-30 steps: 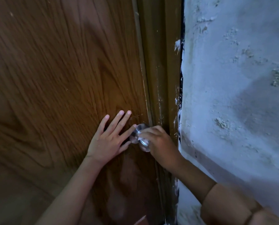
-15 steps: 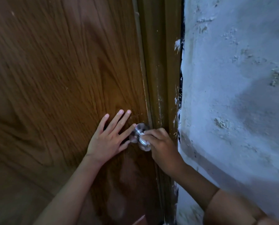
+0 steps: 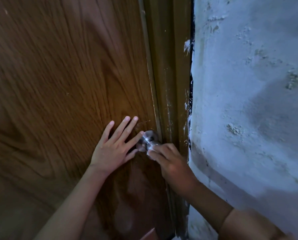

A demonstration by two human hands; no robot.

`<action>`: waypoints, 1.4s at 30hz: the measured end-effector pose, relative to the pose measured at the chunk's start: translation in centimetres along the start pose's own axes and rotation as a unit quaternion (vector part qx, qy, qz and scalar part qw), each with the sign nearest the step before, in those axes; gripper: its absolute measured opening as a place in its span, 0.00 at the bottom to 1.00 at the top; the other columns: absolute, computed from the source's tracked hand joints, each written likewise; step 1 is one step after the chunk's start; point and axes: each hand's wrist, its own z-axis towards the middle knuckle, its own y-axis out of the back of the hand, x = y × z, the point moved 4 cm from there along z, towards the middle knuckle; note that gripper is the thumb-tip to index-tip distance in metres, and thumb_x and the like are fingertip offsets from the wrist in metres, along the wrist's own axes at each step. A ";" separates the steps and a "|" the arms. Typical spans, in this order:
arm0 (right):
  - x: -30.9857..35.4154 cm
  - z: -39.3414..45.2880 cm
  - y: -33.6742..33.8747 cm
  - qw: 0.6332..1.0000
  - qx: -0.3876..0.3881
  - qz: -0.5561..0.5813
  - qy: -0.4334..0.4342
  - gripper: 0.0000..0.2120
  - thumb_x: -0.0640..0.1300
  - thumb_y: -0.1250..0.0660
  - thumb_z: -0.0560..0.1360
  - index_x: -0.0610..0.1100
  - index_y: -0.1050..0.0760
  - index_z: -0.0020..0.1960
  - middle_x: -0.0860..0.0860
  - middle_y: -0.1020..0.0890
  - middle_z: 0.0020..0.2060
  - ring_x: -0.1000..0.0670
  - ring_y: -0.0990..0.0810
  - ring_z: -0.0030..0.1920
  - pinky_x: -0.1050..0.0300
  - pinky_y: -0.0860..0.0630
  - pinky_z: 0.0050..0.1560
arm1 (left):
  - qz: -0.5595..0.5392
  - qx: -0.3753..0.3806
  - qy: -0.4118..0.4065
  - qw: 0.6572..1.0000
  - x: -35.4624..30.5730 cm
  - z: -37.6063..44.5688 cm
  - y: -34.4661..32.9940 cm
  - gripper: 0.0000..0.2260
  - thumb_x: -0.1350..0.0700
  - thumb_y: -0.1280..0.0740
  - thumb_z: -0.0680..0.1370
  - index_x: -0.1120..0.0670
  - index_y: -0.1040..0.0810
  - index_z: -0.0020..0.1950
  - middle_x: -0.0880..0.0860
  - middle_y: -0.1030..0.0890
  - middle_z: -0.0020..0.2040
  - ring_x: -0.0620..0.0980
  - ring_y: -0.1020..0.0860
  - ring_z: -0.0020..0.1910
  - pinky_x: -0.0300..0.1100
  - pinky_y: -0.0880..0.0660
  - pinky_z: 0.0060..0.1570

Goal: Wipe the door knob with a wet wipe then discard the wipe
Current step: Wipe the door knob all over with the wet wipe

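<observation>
Fingers of the right hand (image 3: 169,160) curl round the outer end of the door knob (image 3: 147,140), pinching a wet wipe (image 3: 150,152) against the metal; only a thin white edge of the wipe shows at the fingertips, so how much cloth lies between palm and knob cannot be told. Slipping looks the likeliest trouble: brushed steel, rounded and probably slick once damp, gives little purchase, and a small bunched wipe could slide out of the pinch and drop out of sight below. Wiping only the end under the grip would also leave the neck and the round rose plate behind it untouched. Just left of the grip, the left hand (image 3: 114,146) lies flat on the door (image 3: 58,84) with straight, spread fingers, holding nothing, its forefinger touching the plate; if that bracing eased, a hard rub might turn the knob and swing the door. Beyond the grip the door face is glossy brown with a bold printed grain, smooth and reflective. Right of it runs the darker frame (image 3: 169,75), streaked with pale paint. Farthest right stands a whitewashed wall (image 3: 248,101), rough, lumpy and chalky. No bin for the wipe is in view.
</observation>
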 end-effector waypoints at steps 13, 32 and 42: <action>-4.2 -1.5 -2.6 0.890 0.014 0.266 -0.370 0.14 0.37 0.42 0.77 0.41 0.25 0.61 0.44 0.19 0.56 0.51 0.23 0.52 0.60 0.28 0.53 | 0.004 -0.004 -0.006 1.000 -0.1 -0.2 -0.3 0.28 0.38 0.46 0.76 0.47 0.43 0.73 0.56 0.44 0.75 0.55 0.45 0.73 0.55 0.49 0.69; 0.2 0.0 -0.1 0.988 0.066 -0.042 0.133 0.13 0.34 0.29 0.65 0.37 0.19 0.49 0.44 0.15 0.47 0.47 0.17 0.49 0.55 0.20 0.50 | -0.015 -0.018 0.004 1.000 -0.1 -0.2 -0.1 0.25 0.39 0.48 0.77 0.46 0.40 0.72 0.55 0.44 0.75 0.55 0.46 0.74 0.54 0.53 0.71; -0.6 3.0 -0.4 0.995 0.038 0.049 -0.082 0.15 0.34 0.34 0.70 0.33 0.25 0.55 0.37 0.20 0.51 0.39 0.23 0.49 0.50 0.23 0.48 | -0.010 -0.020 0.000 1.000 0.0 -0.1 0.0 0.25 0.39 0.47 0.77 0.47 0.38 0.71 0.55 0.43 0.74 0.55 0.45 0.73 0.54 0.50 0.70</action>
